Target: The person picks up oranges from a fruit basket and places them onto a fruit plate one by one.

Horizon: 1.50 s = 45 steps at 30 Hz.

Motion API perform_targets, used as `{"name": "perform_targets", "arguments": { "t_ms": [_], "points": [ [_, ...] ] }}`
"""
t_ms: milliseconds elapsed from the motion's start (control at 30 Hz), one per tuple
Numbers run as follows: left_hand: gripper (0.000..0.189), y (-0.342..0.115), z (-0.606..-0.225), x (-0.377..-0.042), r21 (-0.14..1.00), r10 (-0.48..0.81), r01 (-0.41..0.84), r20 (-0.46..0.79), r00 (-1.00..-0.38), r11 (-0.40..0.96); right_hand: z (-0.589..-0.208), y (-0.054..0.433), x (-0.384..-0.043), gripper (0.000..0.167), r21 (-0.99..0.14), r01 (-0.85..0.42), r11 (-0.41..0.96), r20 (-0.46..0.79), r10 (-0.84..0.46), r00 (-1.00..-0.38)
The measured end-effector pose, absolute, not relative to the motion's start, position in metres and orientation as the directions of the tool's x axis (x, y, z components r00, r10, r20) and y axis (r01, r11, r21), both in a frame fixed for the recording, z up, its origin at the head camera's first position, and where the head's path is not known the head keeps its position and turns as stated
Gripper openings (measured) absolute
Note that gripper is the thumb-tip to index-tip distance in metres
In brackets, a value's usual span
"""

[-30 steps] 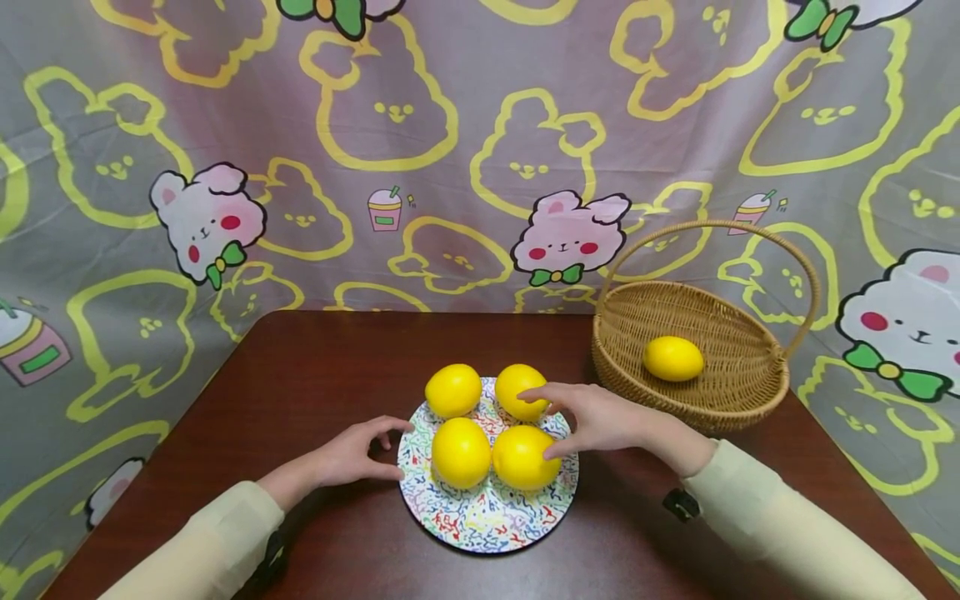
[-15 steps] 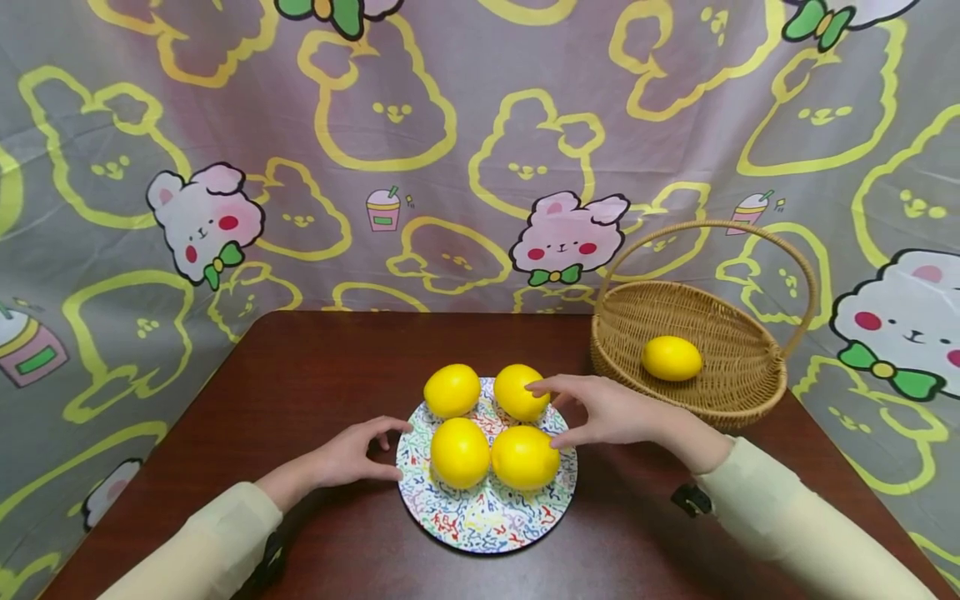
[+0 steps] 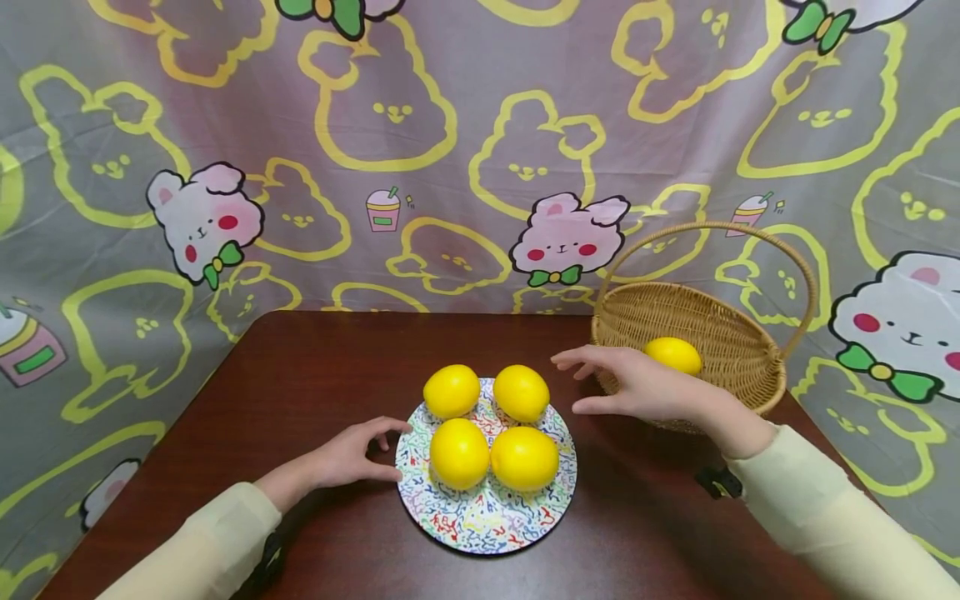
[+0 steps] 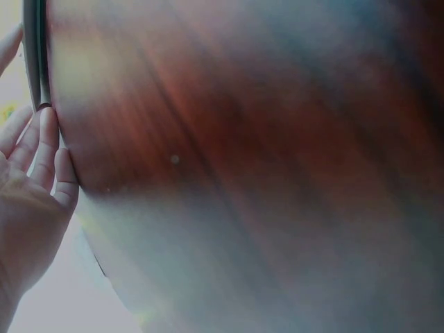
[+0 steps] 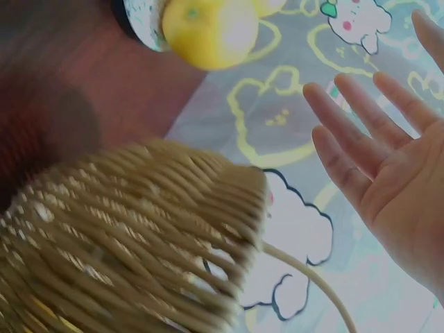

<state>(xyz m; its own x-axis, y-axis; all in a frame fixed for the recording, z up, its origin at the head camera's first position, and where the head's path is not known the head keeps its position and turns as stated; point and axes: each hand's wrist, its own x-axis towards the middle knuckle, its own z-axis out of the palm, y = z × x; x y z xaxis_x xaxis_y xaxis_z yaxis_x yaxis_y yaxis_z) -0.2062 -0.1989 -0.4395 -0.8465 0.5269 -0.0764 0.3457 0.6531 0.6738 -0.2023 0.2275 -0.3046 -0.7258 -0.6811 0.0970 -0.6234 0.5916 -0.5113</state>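
Note:
Several yellow lemons [image 3: 525, 458] sit grouped on a round plate [image 3: 480, 531] with a multicoloured squiggle pattern. My left hand [image 3: 348, 454] is at the plate's left rim, thumb and fingers spread apart; in the left wrist view its fingertips are right by the plate's edge [image 4: 36, 66]. My right hand [image 3: 641, 385] hovers between plate and wicker basket [image 3: 720, 321], holding nothing, with fingers extended. Another lemon [image 3: 673, 354] lies inside the basket, its lower part hidden behind that hand. The right wrist view shows the basket's woven side [image 5: 139, 236] close below the hand.
The basket stands at the table's back right, its tall arched handle [image 3: 806, 275] rising above it. Behind the dark brown table [image 3: 337, 358] hangs a grey curtain [image 3: 442, 75] with rabbit drawings, which also runs along both sides.
My right hand has left the lemons on the plate's right side and moved right, in front of the basket. The left hand and the lemons stay where they were.

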Motion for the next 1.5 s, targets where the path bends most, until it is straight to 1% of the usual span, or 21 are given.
{"name": "perform_targets", "arguments": {
  "t_ms": [167,400,567,733,900,1067,1300,1500],
  "points": [
    [0.067,-0.199,-0.439,-0.206,0.677,0.529,0.342,-0.082,-0.844,0.651,-0.294,0.234,-0.201,0.054,-0.479,-0.636,0.605,0.134,-0.665,-0.734],
    [0.067,-0.199,-0.439,-0.205,0.681,0.528,0.335,-0.09,-0.844,0.651,-0.285,0.246,-0.203,0.05,-0.431,-0.654,0.621,0.185,-0.649,-0.738],
    [0.067,-0.199,-0.44,-0.206,0.674,0.526,0.34,-0.085,-0.846,0.656,-0.28,0.259,-0.207,0.05,-0.425,-0.617,0.663,0.176,-0.608,-0.774],
    [0.067,-0.198,-0.44,-0.207,0.671,0.533,0.35,-0.079,-0.843,0.654,-0.275,0.274,-0.213,0.047,-0.422,-0.589,0.689,0.185,-0.57,-0.8],
    [0.066,-0.198,-0.439,-0.208,0.675,0.53,0.342,-0.086,-0.844,0.654,-0.266,0.287,-0.221,0.047,-0.421,-0.531,0.735,0.164,-0.515,-0.842],
    [0.066,-0.198,-0.439,-0.208,0.68,0.536,0.342,-0.089,-0.84,0.649,-0.26,0.298,-0.234,0.049,-0.4,-0.502,0.767,0.147,-0.487,-0.861],
    [0.067,-0.199,-0.439,-0.207,0.678,0.539,0.347,-0.086,-0.838,0.648,-0.258,0.31,-0.263,0.046,-0.356,-0.473,0.806,0.114,-0.465,-0.878],
    [0.068,-0.199,-0.441,-0.207,0.671,0.526,0.337,-0.093,-0.845,0.661,-0.262,0.32,-0.292,0.044,-0.38,-0.41,0.829,0.082,-0.411,-0.908]
  ]
}}
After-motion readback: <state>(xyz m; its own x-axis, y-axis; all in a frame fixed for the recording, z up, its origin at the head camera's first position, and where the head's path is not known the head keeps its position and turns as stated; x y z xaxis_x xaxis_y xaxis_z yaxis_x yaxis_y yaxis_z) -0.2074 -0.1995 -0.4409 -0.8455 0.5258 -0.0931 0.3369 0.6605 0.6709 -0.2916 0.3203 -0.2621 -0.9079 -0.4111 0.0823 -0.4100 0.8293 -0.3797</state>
